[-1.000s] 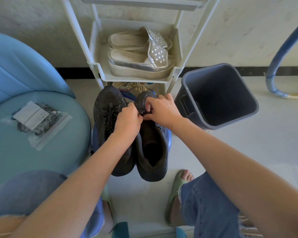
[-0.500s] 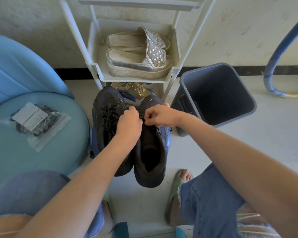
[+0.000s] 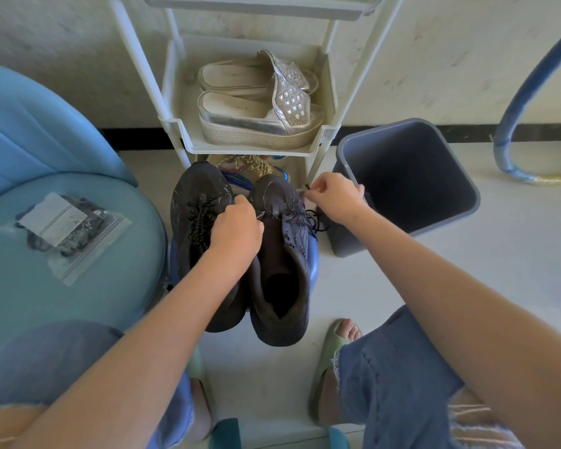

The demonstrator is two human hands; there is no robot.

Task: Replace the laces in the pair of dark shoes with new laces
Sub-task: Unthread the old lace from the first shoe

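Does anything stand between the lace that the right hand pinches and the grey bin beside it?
Nothing visible does. The right hand pinches the lace by its end, next to the near rim of the bin, with no object between. However, the lace is threaded through the right shoe, which the left hand holds.

Shoes (image 3: pixel 284 254) side by side before rack (image 3: pixel 250 151), bin (image 3: pixel 353 244) right, bag (image 3: pixel 62 228) on seat (image 3: pixel 78 303) left.

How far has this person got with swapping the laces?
Barely started; nothing looks finished. In hand: the right hand pinches the old lace of the right-hand shoe, loosened and drawn sideways, while the left hand grips that shoe. Left: the other shoe is fully laced, and the bag of new laces lies on the blue seat.
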